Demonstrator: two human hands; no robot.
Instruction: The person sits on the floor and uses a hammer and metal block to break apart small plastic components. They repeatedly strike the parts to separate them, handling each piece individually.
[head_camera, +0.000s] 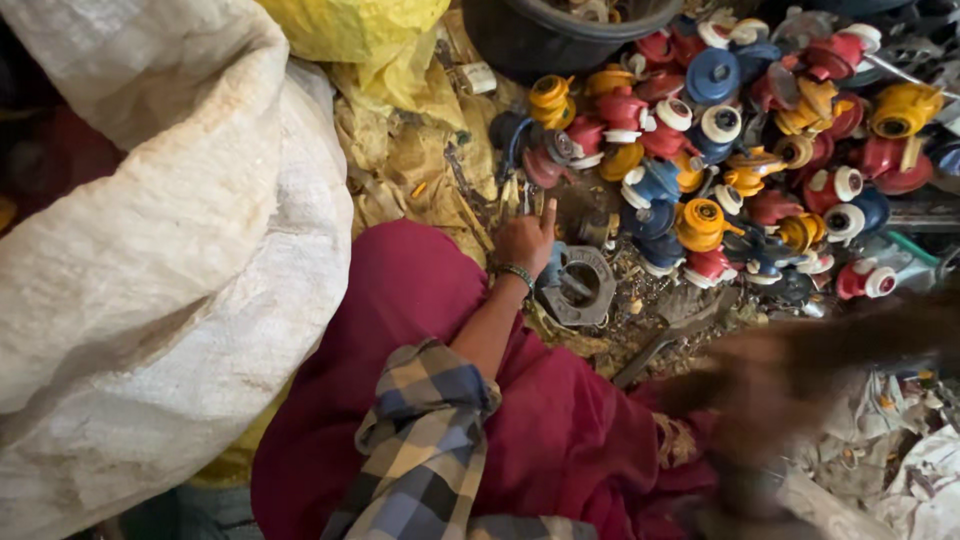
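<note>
The left hand (527, 240) steadies a grey metal ring (578, 287) (index raised, not gripping); the right hand (800, 370), motion-blurred, possibly holds a tool, its grip indeterminate.

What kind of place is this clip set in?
Probably a scrap-sorting spot on the ground: a heap of coloured plastic caps, big woven sacks, and a metal ring by the left hand.

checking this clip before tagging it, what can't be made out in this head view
- Right hand: motion-blurred; grip and contents unreadable.
- Left hand: seen from the back; the hand itself hides its fingertips and any held piece.
- Black tub: cut off by the top edge.
- White woven sack: contents covered by its own fabric.
</note>
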